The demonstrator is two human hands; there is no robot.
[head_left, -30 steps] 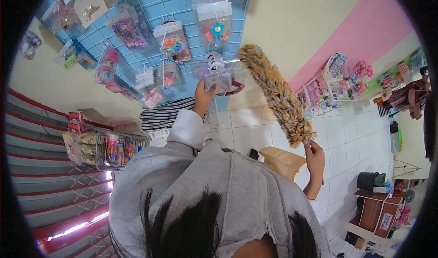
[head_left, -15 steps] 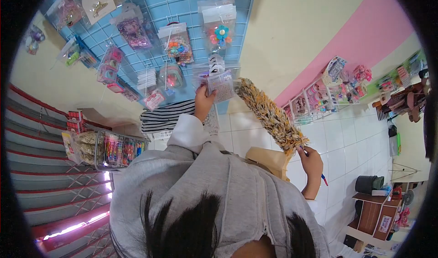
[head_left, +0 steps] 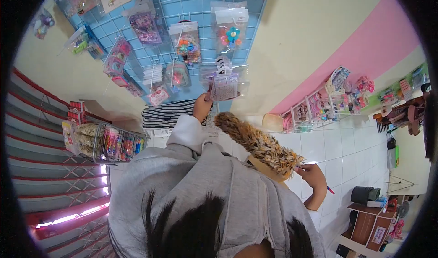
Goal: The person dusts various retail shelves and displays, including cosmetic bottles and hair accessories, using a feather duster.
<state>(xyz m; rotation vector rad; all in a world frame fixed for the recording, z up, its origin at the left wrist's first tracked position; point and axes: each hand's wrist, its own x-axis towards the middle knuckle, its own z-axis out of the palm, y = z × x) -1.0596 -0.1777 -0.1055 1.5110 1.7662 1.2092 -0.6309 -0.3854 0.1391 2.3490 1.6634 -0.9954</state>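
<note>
My left hand is closed at the lower left edge of a clear packet that hangs low on the blue wire grid. In my right hand is the handle end of a fluffy brown and yellow duster. The duster slants up and to the left, its tip below the packets and apart from them. Above my left hand hang a packet of colourful beads and a packet with a blue flower.
Striped cloth lies left of my left hand. A wire basket of colourful goods stands farther left, near the red and grey folding gate. At the right are a white rack and a brown desk.
The duster has moved down and left, away from the hanging packets. My right hand is slightly lower. The view has shifted, and the packets sit a little farther right.
</note>
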